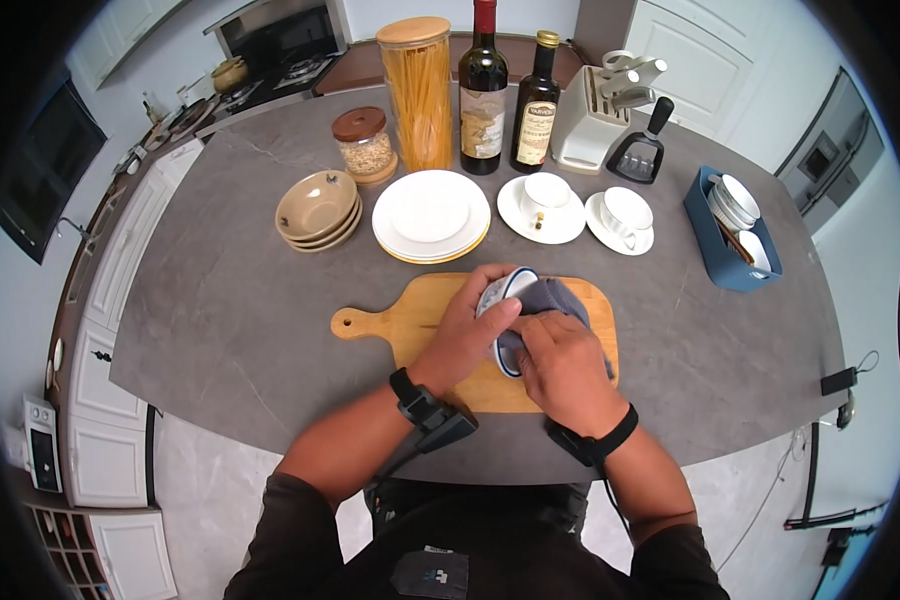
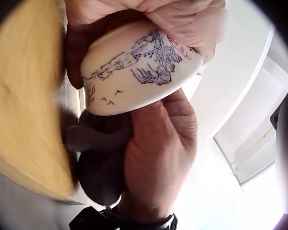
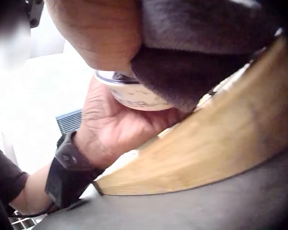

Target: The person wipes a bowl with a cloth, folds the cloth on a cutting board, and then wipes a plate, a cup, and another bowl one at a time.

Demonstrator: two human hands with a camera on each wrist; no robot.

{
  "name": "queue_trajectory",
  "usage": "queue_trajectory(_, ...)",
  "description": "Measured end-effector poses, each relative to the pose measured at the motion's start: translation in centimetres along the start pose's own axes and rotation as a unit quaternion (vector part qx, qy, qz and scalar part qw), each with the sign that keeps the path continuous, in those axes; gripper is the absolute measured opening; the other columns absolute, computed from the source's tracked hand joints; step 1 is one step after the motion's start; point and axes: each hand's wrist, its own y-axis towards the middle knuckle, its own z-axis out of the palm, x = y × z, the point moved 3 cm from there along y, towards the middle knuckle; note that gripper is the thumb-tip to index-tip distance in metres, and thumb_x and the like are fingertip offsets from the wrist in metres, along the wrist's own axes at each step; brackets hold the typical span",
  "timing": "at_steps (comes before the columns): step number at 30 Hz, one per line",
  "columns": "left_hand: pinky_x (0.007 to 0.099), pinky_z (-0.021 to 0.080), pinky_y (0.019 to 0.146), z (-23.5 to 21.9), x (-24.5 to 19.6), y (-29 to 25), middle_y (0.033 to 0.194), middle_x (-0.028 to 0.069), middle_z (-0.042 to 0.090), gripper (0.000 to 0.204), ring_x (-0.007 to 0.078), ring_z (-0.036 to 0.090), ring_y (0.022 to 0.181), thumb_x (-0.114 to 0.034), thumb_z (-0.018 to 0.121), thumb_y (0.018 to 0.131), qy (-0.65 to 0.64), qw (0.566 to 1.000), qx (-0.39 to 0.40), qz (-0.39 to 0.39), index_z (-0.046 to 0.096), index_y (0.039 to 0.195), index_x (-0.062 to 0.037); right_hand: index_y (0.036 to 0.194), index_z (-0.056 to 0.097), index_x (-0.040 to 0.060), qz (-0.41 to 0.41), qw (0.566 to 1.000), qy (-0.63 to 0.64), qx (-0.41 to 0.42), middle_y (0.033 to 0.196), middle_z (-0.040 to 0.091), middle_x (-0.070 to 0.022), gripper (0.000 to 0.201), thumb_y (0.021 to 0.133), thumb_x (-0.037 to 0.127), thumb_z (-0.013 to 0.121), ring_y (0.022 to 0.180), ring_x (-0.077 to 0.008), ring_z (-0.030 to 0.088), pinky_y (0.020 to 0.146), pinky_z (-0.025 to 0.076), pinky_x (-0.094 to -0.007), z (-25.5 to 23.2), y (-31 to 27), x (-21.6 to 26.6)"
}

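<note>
Over the wooden cutting board (image 1: 405, 318), my left hand (image 1: 462, 338) grips a small white bowl (image 2: 134, 72) tilted on its side. Blue landscape drawings and a red mark decorate the bowl's outer wall, and a blue line runs round its rim. My right hand (image 1: 573, 372) holds a dark grey cloth (image 1: 560, 297) bunched at the bowl's mouth, with its fingers pressing the cloth inside. In the right wrist view the cloth (image 3: 197, 28) hangs beside the bowl (image 3: 139, 97). Much of the bowl's inside is hidden by the cloth and fingers.
Behind the board stand stacked tan bowls (image 1: 316, 208), white plates (image 1: 432, 246), two cups with saucers (image 1: 515, 225), a jar of oats (image 1: 362, 150), a pasta jar (image 1: 417, 100), two bottles (image 1: 483, 115) and a knife block (image 1: 582, 125). A blue bin (image 1: 720, 245) with dishes sits right.
</note>
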Motion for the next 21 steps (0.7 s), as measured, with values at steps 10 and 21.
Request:
queue_trajectory(10, 0.0329, 0.048, 0.111, 0.6, -1.2, -0.4, 0.137, 0.0070, 0.063, 0.078, 0.0149, 0.060, 0.127, -0.054, 0.076, 0.100, 0.044, 0.999, -0.007, 0.026, 0.050, 0.154, -0.0029, 0.126, 0.065, 0.0002, 0.225, 0.849, 0.475, 0.062, 0.095, 0.071, -0.0037, 0.020, 0.113, 0.015, 0.063, 0.077, -0.0085, 0.069, 0.062, 0.058, -0.0261, 0.9, -0.8, -1.7)
queue_trajectory(21, 0.0349, 0.041, 0.119, 2.2, -1.0, -0.7, 0.151, 0.0088, 0.052, 0.092, 0.0173, 0.050, 0.139, -0.050, 0.084, 0.097, 0.057, 0.995, 0.006, 0.081, 0.038, 0.162, -0.0044, 0.137, 0.065, 0.0032, 0.338, 0.608, 0.707, -0.125, 0.121, 0.076, -0.0065, 0.029, 0.114, 0.020, 0.063, 0.101, -0.0126, 0.073, 0.090, 0.059, -0.0283, 1.5, -0.2, -3.0)
